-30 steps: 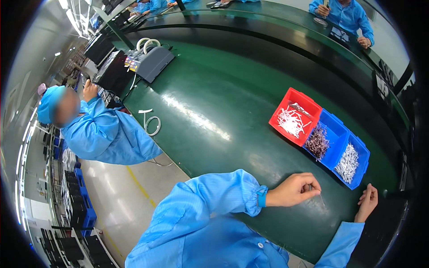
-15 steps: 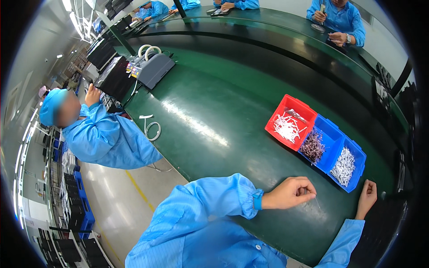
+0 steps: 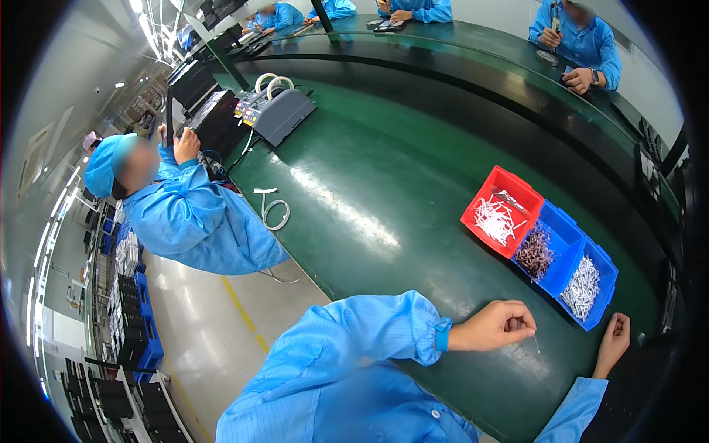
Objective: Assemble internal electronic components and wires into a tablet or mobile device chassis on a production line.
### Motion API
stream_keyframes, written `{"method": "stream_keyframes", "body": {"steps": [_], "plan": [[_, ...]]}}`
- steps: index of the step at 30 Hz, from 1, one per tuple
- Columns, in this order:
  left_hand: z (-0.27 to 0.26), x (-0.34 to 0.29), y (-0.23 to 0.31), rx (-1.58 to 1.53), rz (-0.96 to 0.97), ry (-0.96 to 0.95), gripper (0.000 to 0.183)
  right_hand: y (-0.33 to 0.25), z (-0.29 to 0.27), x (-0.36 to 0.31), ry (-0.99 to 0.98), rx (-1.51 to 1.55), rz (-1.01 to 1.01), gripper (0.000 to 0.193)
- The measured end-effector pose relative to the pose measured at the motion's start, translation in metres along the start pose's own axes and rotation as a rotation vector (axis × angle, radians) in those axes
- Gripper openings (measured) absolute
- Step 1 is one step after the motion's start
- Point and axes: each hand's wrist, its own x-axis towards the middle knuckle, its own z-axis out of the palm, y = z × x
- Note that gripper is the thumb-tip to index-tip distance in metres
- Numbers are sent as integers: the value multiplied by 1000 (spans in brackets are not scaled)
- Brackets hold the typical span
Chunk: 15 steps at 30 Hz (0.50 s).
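Observation:
My left hand [image 3: 493,326] hovers low over the green table with thumb and fingers pinched together. From its fingertips hangs a thin, wire-like piece [image 3: 538,345], too fine to name. Farther right, beside the bins' near corner, my right hand [image 3: 614,341] is curled closed; whatever is in it, if anything, is hidden. Just beyond both hands stand a red bin [image 3: 481,238] with white stick-like pieces [image 3: 495,219] and a joined blue bin [image 3: 567,227]. Brownish-purple thin pieces [image 3: 535,255] lie in the blue bin's left part, small white tubular parts [image 3: 582,289] in its right part.
A grey dispenser-like machine [image 3: 277,114] with two pale rolls sits on the far left of the green table [image 3: 354,162]. A white cable [image 3: 276,214] lies coiled near the left edge. A person [image 3: 196,221] in blue stands there; others sit across the table.
The whole view has shifted, so the scene sits farther right and lower. The thin piece at my left fingertips now hangs downward. The person at left holds up a dark flat object.

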Motion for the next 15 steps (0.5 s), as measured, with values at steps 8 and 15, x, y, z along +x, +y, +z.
{"method": "stream_keyframes", "body": {"steps": [8, 15], "plan": [[0, -2, 0, 13, -11, 0, 11, 7, 2, 0, -7, 14, -6, 14], [4, 1, -1, 48, -24, -26, 11, 7, -8, -2, -8, 24, 12, 12]]}}
